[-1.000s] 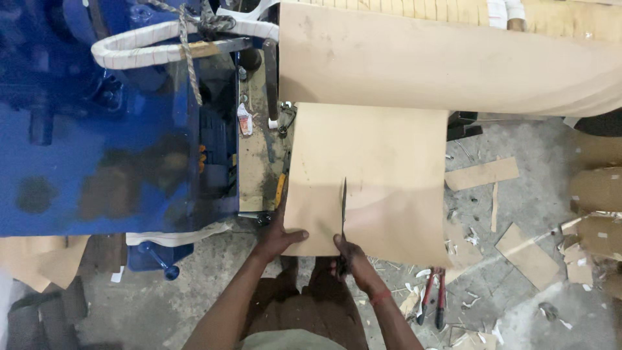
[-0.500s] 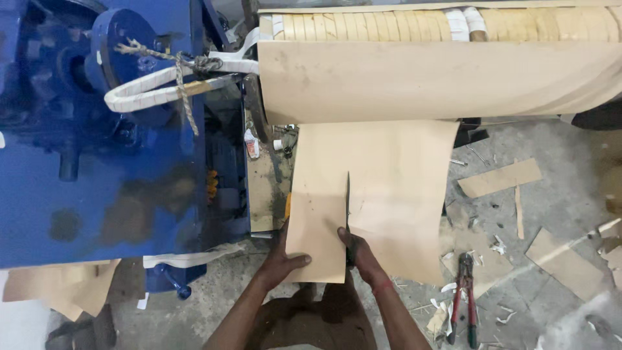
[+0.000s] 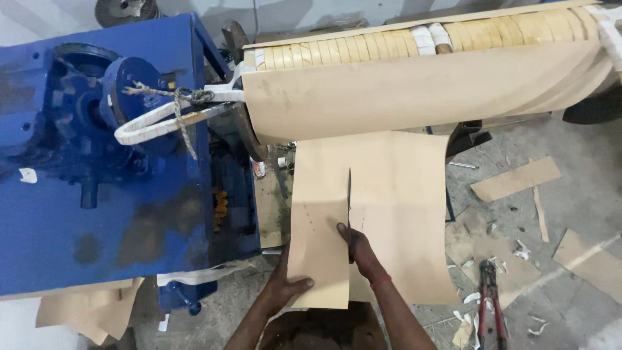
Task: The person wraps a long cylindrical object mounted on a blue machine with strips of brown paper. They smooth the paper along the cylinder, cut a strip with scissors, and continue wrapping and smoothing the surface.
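Observation:
A tan sheet point(image 3: 395, 214) hangs down from a big roll point(image 3: 414, 91) on the machine. A straight slit runs up its middle. My right hand point(image 3: 358, 247) grips a thin dark blade point(image 3: 349, 194) that stands in the slit, point up. My left hand point(image 3: 288, 287) pinches the lower edge of the cut left strip point(image 3: 319, 233), thumb on top, pulling it slightly aside.
A blue machine body point(image 3: 97, 194) with a white strap and rope stands at the left. Tan offcuts point(image 3: 515, 178) lie on the grey floor at the right. Red-handled pliers point(image 3: 489, 301) lie near my right forearm. More scraps sit at the lower left.
The slit has grown upward through the sheet as my right hand pushed the blade up. The left strip has separated more and my left hand has shifted lower on it.

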